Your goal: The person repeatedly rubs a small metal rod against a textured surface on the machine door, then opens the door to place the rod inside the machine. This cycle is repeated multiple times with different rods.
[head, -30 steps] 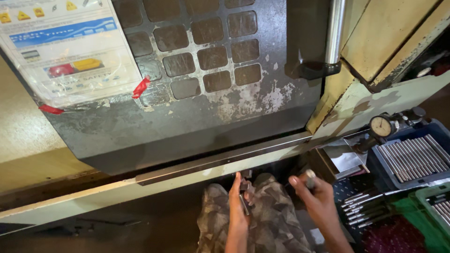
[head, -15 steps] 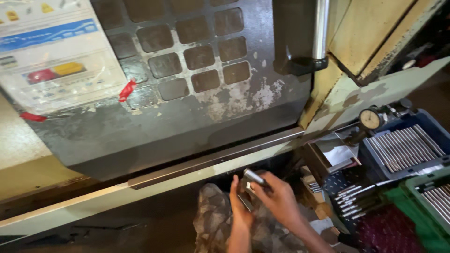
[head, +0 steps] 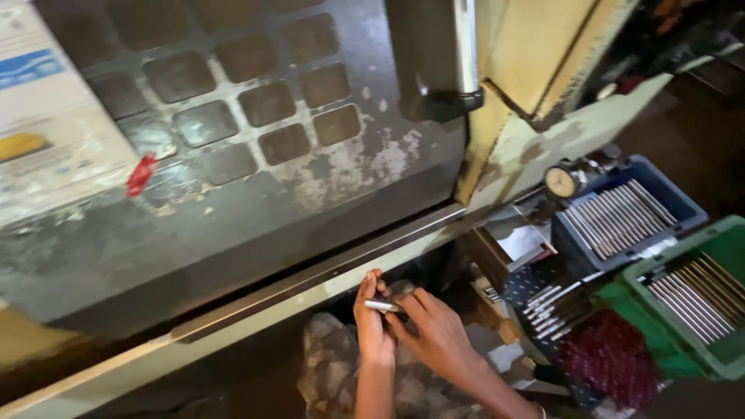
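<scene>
My left hand (head: pixel 370 320) and my right hand (head: pixel 436 335) meet low in the view, just under the machine's sill (head: pixel 256 306). Between their fingertips lies a small shiny metal pin (head: pixel 382 306), held roughly level. My left fingers curl around one end and my right thumb and fingers pinch the other. Below my hands is my lap in patterned cloth (head: pixel 334 372).
A worn grey machine door (head: pixel 256 155) with a gridded window and a metal handle (head: pixel 464 54) fills the top. At right stand a blue crate (head: pixel 683 203) and a green crate (head: pixel 725 240), both holding metal rods. Nearby are a dial gauge (head: pixel 560 181), loose rods (head: pixel 547 299) and a dark red cloth (head: pixel 609 357).
My right hand has moved left from beside my knee and joined my left hand on the pin. The view has shifted so the crates sit nearer the centre.
</scene>
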